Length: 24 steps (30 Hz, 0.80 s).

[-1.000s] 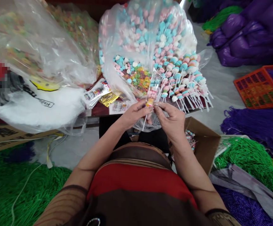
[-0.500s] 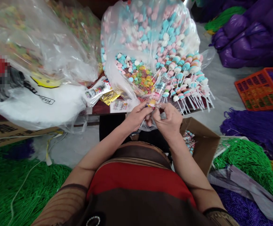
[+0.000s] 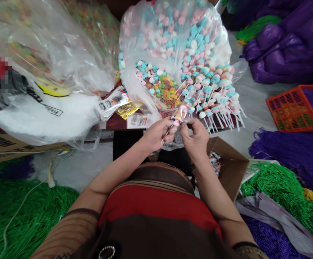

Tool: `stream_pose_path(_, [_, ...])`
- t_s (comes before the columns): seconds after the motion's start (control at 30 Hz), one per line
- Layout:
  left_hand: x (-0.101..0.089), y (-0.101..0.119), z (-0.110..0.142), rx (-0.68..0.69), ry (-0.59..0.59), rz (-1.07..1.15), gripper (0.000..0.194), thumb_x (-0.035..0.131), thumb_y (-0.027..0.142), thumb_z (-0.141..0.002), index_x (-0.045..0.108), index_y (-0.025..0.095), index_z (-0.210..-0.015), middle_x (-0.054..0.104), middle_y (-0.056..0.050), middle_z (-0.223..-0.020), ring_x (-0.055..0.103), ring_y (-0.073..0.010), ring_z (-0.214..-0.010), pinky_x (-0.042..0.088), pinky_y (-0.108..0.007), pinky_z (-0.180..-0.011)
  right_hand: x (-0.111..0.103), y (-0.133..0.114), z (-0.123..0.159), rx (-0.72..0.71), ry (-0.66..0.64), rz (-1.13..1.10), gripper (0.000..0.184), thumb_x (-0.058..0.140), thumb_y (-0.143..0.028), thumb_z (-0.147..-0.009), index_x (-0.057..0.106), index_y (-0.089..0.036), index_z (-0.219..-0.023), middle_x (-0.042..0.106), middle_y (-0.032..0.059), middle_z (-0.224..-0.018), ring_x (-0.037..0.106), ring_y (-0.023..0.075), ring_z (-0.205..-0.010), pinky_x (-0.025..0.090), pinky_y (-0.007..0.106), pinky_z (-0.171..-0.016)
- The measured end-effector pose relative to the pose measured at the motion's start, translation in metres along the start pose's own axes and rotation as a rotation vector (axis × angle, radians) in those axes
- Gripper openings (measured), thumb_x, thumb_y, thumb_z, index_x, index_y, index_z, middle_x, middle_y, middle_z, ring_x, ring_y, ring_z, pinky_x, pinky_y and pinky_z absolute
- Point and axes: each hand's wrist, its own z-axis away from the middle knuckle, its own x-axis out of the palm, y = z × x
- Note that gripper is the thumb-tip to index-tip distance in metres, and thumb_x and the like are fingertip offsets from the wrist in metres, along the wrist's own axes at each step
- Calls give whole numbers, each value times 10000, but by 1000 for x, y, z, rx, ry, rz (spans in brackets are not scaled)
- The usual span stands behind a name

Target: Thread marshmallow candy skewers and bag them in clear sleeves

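Observation:
A wrapped candy skewer (image 3: pixel 182 112) in a clear printed wrapper lies between my two hands at the table's front edge. My left hand (image 3: pixel 160 132) is closed round its lower end, with a thin stick poking out below the fingers. My right hand (image 3: pixel 195 135) pinches the wrapper's edge between thumb and fingertips. Just beyond are loose ring candies (image 3: pixel 167 91) in yellow, green and red. To the right lies a pile of marshmallow skewers (image 3: pixel 216 95) on white sticks. Flat printed wrappers (image 3: pixel 114 102) and a gold tie bundle (image 3: pixel 128 109) are left of my hands.
A big clear bag of pastel marshmallows (image 3: pixel 172 32) stands behind, and bags of ring candies (image 3: pixel 64 46) are at the left. A cardboard box (image 3: pixel 230 163) sits below my right arm. An orange crate (image 3: pixel 290 109) and green cord (image 3: pixel 275 183) are on the floor.
Both hands stay at the wrapped skewer. The wrapper has tilted and its lower end now shows more between the fingers; the stick below my left hand shows more clearly. The view has shifted slightly.

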Motion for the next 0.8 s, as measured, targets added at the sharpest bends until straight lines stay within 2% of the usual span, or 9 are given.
stream_pose_path(0.13, [0, -2, 0, 46, 53, 22, 69, 593, 158, -833, 538, 179, -797, 491, 76, -587, 337, -16, -398, 236, -156, -398, -4, -8, -4, -44, 19, 14, 150, 570, -193, -965, 657, -226, -1082, 759, 57, -965, 708, 176, -797, 580, 317, -727])
stream_pose_path(0.27, [5, -4, 0, 80, 126, 20, 102, 643, 139, -864, 603, 177, -950, 492, 74, -630, 401, -27, -468, 213, -142, -404, -6, -7, -8, -58, -29, 99, 138, 563, -231, -990, 700, -239, -1006, 783, 52, -889, 735, 185, -782, 586, 311, -726])
stream_pose_path(0.4, [8, -4, 1, 118, 180, -60, 215, 698, 153, -876, 609, 193, -1067, 441, 95, -648, 342, -21, -462, 187, -154, -415, -4, -2, -8, -25, -45, 139, 148, 575, -261, -980, 719, -239, -1003, 798, 50, -881, 734, 186, -741, 572, 301, -701])
stream_pose_path(0.6, [5, -8, 0, 176, 230, -173, 202, 623, 155, -934, 591, 202, -1128, 424, 100, -647, 295, -26, -447, 193, -173, -431, -3, -4, -14, -30, -74, 174, 131, 578, -209, -940, 705, -227, -910, 735, 45, -824, 665, 178, -708, 493, 293, -647])
stream_pose_path(0.7, [0, -13, -4, 200, 235, -221, 210, 646, 183, -937, 604, 211, -1141, 456, 101, -634, 332, -37, -459, 260, -174, -465, -1, -4, -15, -69, -76, 197, 112, 576, -187, -912, 656, -227, -844, 669, 28, -762, 601, 172, -671, 458, 295, -627])
stream_pose_path(0.8, [-5, -20, -11, 253, 294, -263, 228, 672, 198, -924, 633, 216, -1148, 597, 59, -724, 530, -73, -609, 427, -183, -611, 5, -3, -10, -117, -77, 243, 103, 573, -182, -892, 612, -234, -812, 611, 15, -713, 570, 181, -668, 450, 304, -638])
